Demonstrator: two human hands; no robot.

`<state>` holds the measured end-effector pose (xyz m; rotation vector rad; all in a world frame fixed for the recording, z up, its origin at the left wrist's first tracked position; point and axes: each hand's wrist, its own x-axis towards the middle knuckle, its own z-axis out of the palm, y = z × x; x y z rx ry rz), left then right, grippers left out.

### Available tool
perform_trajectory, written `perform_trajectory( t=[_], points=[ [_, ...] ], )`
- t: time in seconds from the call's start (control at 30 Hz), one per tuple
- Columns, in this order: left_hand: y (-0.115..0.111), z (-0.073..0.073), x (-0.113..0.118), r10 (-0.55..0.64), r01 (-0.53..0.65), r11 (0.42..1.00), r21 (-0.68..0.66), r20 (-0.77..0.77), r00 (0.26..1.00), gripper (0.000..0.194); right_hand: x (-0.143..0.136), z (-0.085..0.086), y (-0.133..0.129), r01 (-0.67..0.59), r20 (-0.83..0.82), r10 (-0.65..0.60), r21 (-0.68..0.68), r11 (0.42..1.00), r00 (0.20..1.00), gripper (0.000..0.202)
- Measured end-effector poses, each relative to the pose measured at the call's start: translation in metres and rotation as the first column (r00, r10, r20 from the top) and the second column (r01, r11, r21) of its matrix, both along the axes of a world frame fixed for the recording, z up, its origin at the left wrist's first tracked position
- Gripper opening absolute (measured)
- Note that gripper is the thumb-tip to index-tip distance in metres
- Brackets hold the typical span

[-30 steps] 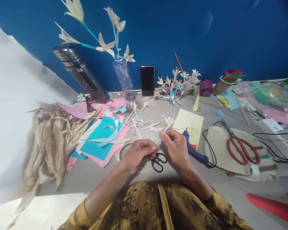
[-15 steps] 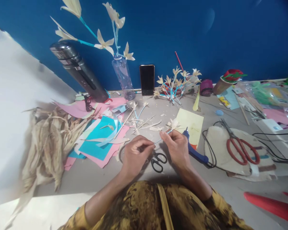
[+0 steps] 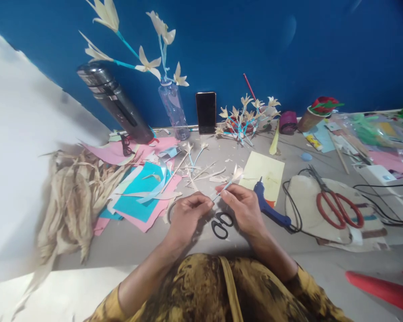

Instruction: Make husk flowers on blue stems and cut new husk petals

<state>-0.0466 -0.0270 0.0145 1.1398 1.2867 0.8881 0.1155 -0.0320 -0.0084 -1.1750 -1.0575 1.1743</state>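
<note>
Between my two hands is a small cream handmade flower [image 3: 237, 173] on a thin light-blue wrapped stem [image 3: 225, 187]. My left hand [image 3: 189, 215] is closed, with thumb and forefinger pinching the stem's lower end. Farther up, just below the petals, my right hand [image 3: 244, 208] grips the same stem between thumb and fingers. The flower head tilts up and to the right. Black-handled scissors [image 3: 221, 226] lie under the gap between my hands, their blades not clearly seen. A blue glue gun [image 3: 272, 209] rests right of my right hand, its nozzle by a yellow sheet [image 3: 272, 167].
Dried husks [image 3: 67, 205] and coloured paper [image 3: 139, 197] lie left. Behind stand a dark flask [image 3: 117, 103], a plastic bottle [image 3: 174, 109] with flowers, a phone [image 3: 206, 112] and a flower cluster [image 3: 245, 120]. Red-handled scissors [image 3: 339, 208] lie right, near black cables.
My right fingers have shifted slightly left along the stem, and more of the flower head and upper stem shows. The left hand keeps its pinch. The view has shifted a little.
</note>
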Motion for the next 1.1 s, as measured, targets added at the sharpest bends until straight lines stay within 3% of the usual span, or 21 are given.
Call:
perform_trajectory(
  t=[0.23,0.37,0.47,0.53,0.63,0.7,0.8,0.97,1.1],
  points=[
    [-0.008,-0.001,0.001,0.048,-0.021,0.986,0.163,-0.168,0.985,0.012,0.000,-0.001,-0.002,0.118,0.059,-0.116,-0.031,0.993,0.991,0.026],
    [-0.013,-0.002,0.002,0.121,-0.001,0.924,0.383,-0.291,0.949,0.013,-0.002,-0.002,-0.003,0.184,0.060,-0.180,-0.065,0.981,0.982,0.033],
    [-0.015,0.000,0.002,0.146,0.009,0.894,0.447,-0.310,0.939,0.016,-0.002,-0.006,-0.003,0.178,0.020,-0.177,-0.080,0.981,0.984,0.034],
    [-0.015,0.002,0.002,0.125,-0.016,0.927,0.375,-0.268,0.955,0.016,-0.001,-0.009,-0.004,0.116,-0.054,-0.119,-0.057,0.992,0.991,0.031],
    [-0.014,0.005,0.001,0.080,-0.059,0.988,0.145,-0.143,0.986,0.016,-0.001,-0.009,-0.006,-0.061,-0.187,0.062,0.008,0.998,0.980,0.034],
    [-0.015,0.006,0.001,0.070,-0.068,0.997,0.037,-0.049,0.996,0.017,-0.002,-0.006,-0.007,-0.160,-0.184,0.162,0.026,0.987,0.969,0.033],
    [-0.017,0.003,0.001,0.076,-0.073,0.997,-0.039,0.097,0.992,0.021,-0.008,-0.001,-0.008,-0.139,-0.068,0.144,0.069,0.988,0.987,0.019],
    [-0.019,-0.006,0.002,0.087,-0.027,0.982,-0.187,0.319,0.944,0.022,-0.010,-0.003,-0.009,-0.054,0.134,0.029,0.184,0.981,0.991,0.024],
    [-0.017,-0.006,0.002,0.098,0.012,0.973,-0.231,0.457,0.884,0.021,-0.001,-0.004,-0.014,-0.147,0.218,0.121,0.109,0.983,0.968,0.015]
  ],
)
